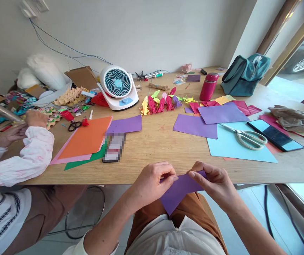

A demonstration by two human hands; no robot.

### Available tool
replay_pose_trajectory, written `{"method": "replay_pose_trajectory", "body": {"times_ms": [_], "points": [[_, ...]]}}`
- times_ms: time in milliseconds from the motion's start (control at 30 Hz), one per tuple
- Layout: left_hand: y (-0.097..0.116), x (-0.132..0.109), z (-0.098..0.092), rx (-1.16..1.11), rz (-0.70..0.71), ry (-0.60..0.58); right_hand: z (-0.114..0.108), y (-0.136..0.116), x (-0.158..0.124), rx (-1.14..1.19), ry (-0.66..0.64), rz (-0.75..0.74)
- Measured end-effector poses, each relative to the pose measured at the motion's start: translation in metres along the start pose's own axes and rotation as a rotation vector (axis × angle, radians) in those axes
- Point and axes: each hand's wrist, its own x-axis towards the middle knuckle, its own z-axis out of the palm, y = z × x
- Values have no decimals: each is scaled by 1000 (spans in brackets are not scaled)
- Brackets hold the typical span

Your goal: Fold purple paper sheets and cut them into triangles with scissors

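Observation:
A piece of purple paper (177, 194) hangs between my two hands, over my lap at the table's front edge. My left hand (157, 182) pinches its upper edge between thumb and fingers. Close by on the other side, my right hand (212, 180) grips the same edge with thumb and bent fingers. The paper's lower part slants down to a point. Beyond my right hand, white-handled scissors (251, 139) lie on a light blue sheet (226, 145), beside more purple sheets (196, 125).
At left, a co-worker's hands (27, 125) rest near an orange sheet (88, 136) and black scissors (74, 125). A white fan (118, 86), folded paper flowers (162, 102), a red flask (209, 86), a phone (275, 135) and a teal bag (243, 78) stand or lie further back.

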Motion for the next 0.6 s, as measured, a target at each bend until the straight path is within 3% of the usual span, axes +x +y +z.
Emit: {"method": "replay_pose_trajectory", "body": {"times_ms": [200, 333, 400, 500, 600], "points": [[-27, -12, -24, -73, -100, 60, -23, 8, -4, 53, 134, 19], [-39, -4, -40, -122, -133, 77, -29, 11, -11, 44, 74, 79], [-39, 2, -45, -159, -119, 131, -29, 11, -12, 30, 103, 75], [-34, 2, -46, -195, -78, 245, -28, 12, -5, 81, 358, -14], [-30, -12, -34, -220, -101, 313, -17, 15, 9, 266, 638, -86]]}}
